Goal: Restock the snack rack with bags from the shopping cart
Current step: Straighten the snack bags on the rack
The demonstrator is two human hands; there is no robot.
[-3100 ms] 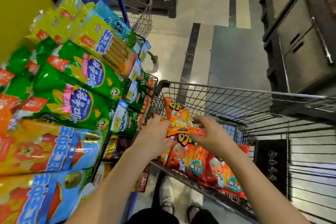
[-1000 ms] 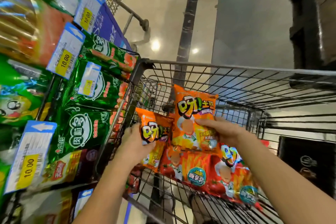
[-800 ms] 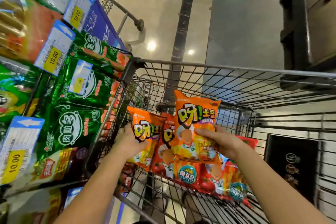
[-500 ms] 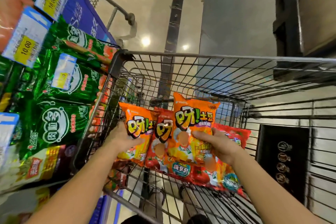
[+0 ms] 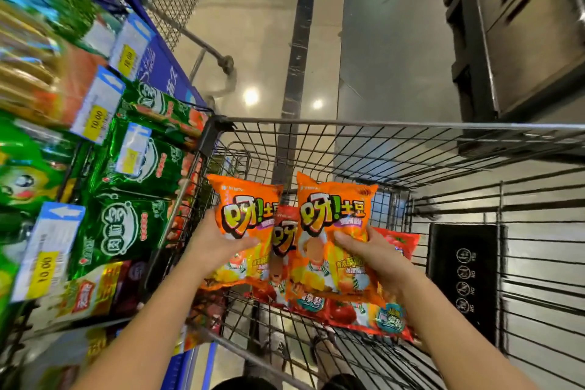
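Bags (image 5: pixel 332 212) 呀!土豆: left hand (image 5: pixel 215 247) one, right hand (image 5: pixel 375 255) one; tags (image 5: pixel 96 108) 10.00.

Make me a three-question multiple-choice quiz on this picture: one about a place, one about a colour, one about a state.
1. The rack stands on which side of the cart?
A left
B right
C beyond its far end

2. The left bag in the left hand and the right bag in the right hand are:
A blue
B orange
C black

3. The right hand is:
A open in the air
B gripping a bag
C resting on the cart's rim

Key:
1 A, the rack's green packs fill the left edge.
2 B, both fronts are orange.
3 B, its thumb and fingers curl round the right bag.
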